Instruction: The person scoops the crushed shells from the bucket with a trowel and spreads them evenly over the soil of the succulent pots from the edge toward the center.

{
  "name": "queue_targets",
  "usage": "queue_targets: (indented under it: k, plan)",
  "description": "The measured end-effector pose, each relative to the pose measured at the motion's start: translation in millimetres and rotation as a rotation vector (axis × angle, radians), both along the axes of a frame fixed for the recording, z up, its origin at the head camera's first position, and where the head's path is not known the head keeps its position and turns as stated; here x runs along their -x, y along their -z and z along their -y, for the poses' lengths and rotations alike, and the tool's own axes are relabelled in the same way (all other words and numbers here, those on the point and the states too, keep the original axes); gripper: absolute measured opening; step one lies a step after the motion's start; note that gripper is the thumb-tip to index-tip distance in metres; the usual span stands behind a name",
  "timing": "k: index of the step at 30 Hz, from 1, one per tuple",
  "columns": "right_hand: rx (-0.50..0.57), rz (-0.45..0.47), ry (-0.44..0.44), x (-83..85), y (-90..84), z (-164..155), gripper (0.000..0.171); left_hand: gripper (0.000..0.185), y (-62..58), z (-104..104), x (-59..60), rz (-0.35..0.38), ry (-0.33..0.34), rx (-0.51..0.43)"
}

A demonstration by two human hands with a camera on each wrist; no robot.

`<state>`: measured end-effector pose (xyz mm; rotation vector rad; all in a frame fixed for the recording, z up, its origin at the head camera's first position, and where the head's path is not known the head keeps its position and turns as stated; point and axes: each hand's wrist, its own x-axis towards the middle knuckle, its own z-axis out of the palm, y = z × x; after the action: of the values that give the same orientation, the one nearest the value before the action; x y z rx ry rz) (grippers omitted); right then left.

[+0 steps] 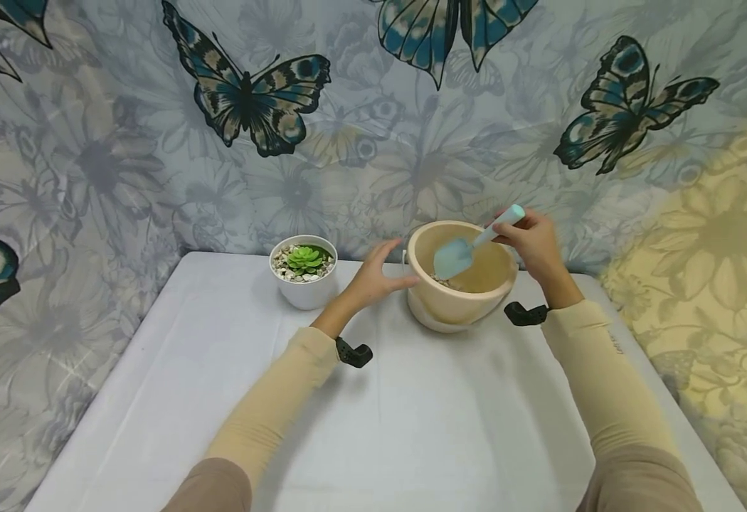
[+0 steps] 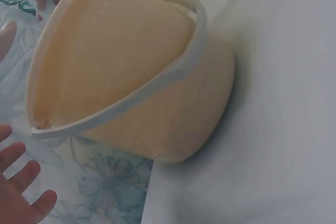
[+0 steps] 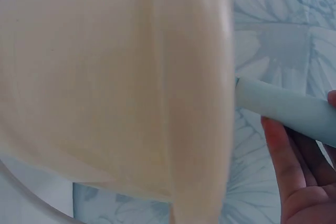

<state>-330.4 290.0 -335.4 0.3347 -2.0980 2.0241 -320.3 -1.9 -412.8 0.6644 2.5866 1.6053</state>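
I see two cream sleeves reaching out over a white counter [image 1: 373,427]. My left hand [image 1: 373,281] is released, fingers straight, resting against the near-left side of a tilted cream bucket [image 1: 459,284] that sits past the middle of the counter. My right hand [image 1: 533,242] grasps the handle of a pale blue scoop [image 1: 469,249], its blade inside the bucket. Left of the bucket stands a white pot [image 1: 304,274] holding a green succulent. Behind hangs a butterfly-print cloth [image 1: 373,107].

Tilted cream bucket [image 1: 459,302], blue trowel [image 1: 457,256] inside
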Motion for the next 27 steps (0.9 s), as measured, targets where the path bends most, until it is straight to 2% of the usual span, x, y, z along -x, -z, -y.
queue_targets:
  k: [4,9,15,19,22,27]
  plan:
    - [-0.192,0.025,0.031,1.0,5.6,1.5,0.012,0.091,6.8,-8.7,-0.1,-0.006,0.006,-0.005]
    - [-0.454,0.044,0.079,2.7,9.2,4.3,0.025,0.092,8.2,-14.4,1.8,-0.002,0.0,0.001]
    - [-0.68,0.049,0.165,5.1,14.5,10.2,0.024,0.092,10.2,-18.4,3.9,0.009,0.013,-0.001]
    - [-0.784,0.03,0.181,6.5,22.2,14.8,0.021,0.097,12.9,-21.2,4.4,0.005,0.015,0.005]
    - [-0.818,0.058,0.195,6.6,26.2,18.3,0.022,0.101,15.3,-23.3,5.2,0.0,0.019,0.015]
    - [-0.913,0.1,0.202,7.0,25.2,25.7,0.034,0.104,16.1,-25.7,6.1,0.003,0.013,0.032]
